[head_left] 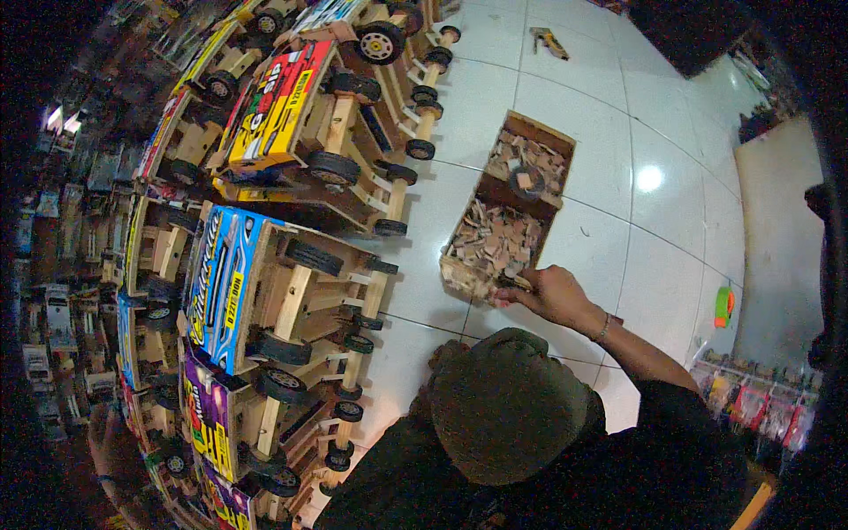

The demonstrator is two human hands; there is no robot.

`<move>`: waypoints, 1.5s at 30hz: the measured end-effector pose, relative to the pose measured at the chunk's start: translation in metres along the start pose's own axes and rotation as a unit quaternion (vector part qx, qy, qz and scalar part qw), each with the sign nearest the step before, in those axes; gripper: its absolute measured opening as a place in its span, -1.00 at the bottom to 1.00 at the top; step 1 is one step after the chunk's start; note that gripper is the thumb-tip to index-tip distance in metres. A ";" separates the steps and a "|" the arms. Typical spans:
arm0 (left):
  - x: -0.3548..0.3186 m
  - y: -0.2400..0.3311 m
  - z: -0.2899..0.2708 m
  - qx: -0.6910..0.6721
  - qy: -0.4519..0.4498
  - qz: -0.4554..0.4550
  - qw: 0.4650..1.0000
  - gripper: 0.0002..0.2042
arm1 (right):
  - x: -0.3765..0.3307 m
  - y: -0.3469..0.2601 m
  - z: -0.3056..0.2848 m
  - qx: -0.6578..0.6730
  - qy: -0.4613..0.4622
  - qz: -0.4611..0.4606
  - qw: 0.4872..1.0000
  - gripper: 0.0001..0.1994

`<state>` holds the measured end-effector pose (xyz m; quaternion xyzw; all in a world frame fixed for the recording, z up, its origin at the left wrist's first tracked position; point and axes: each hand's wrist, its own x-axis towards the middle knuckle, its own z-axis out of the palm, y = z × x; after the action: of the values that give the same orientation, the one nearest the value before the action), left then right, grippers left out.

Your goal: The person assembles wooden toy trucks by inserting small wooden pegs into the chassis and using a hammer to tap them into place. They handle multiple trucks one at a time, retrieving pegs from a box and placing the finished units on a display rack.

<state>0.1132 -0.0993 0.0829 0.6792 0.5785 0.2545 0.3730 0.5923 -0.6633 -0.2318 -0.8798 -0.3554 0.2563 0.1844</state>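
Note:
My right hand [558, 297] reaches to the near right corner of a long wooden box [555, 205]. Its fingers are pinched together around something small and dark that I cannot make out. The box has two compartments, both filled with small wood scraps [495, 234]. A dark ring [525, 182] with a light wooden piece on it lies by the divider. My left hand [449, 353] shows only in part, beside a rounded olive-green cloth shape [508, 406] that hides its fingers.
Wooden toy trucks [234, 291] with black wheels lie in stacked rows on the left. A hand tool [549, 42] lies on the white tile floor [592, 115] at the far side. A green and orange roll [724, 306] sits at right, near several packaged items [760, 402].

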 end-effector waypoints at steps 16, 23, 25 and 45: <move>-0.177 0.143 0.135 0.459 -0.080 0.306 0.830 -0.68 | 0.060 0.027 0.022 -0.062 0.093 0.006 0.994 -0.67; -0.259 0.122 0.181 0.132 -0.480 0.356 0.791 -0.72 | 0.058 0.038 -0.023 -0.068 0.017 -0.025 0.997 -0.55; -0.283 0.100 0.189 0.024 -0.516 0.343 0.785 -0.70 | 0.035 0.010 -0.051 0.139 0.043 0.048 0.988 -0.65; -0.249 0.004 0.008 -0.247 -0.164 0.443 0.846 -0.68 | -0.132 -0.484 -0.079 0.380 -0.260 -0.230 0.857 -0.83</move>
<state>0.0720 -0.3438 0.1030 0.7806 0.0645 0.4117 0.4658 0.3003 -0.4409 0.1191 -0.5359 -0.4578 0.5412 0.4587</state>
